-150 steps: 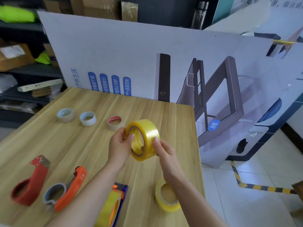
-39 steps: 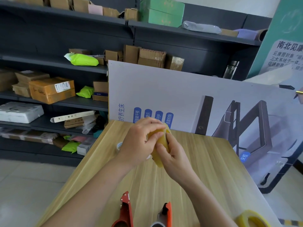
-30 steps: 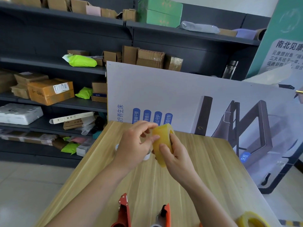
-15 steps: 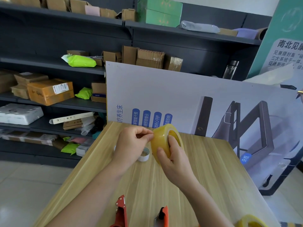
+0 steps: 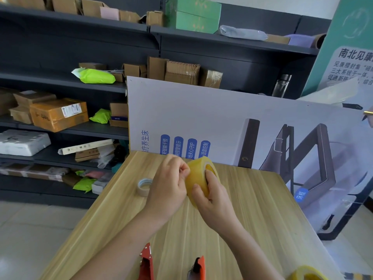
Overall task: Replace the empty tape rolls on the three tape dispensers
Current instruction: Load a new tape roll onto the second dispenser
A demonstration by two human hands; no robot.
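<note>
I hold a full yellow tape roll (image 5: 196, 178) up over the wooden table (image 5: 252, 209). My right hand (image 5: 210, 197) grips the roll, with the thumb on its outer face. My left hand (image 5: 169, 182) pinches at the roll's left rim with fingertips together. An empty white core (image 5: 143, 186) lies on the table left of my hands. The tips of a red dispenser (image 5: 146, 261) and an orange dispenser (image 5: 198, 266) show at the bottom edge. Another yellow roll (image 5: 306, 273) peeks in at the bottom right corner.
A large white printed board (image 5: 222, 122) stands along the table's far edge. Dark shelves (image 5: 60, 83) with cardboard boxes and green parcels fill the left and back. The table's left edge drops to a tiled floor (image 5: 30, 229).
Since five seconds ago the view has tilted up, so most dispensers and cores left the frame. Over the last second the roll turned slightly and my left fingers kept picking at its rim.
</note>
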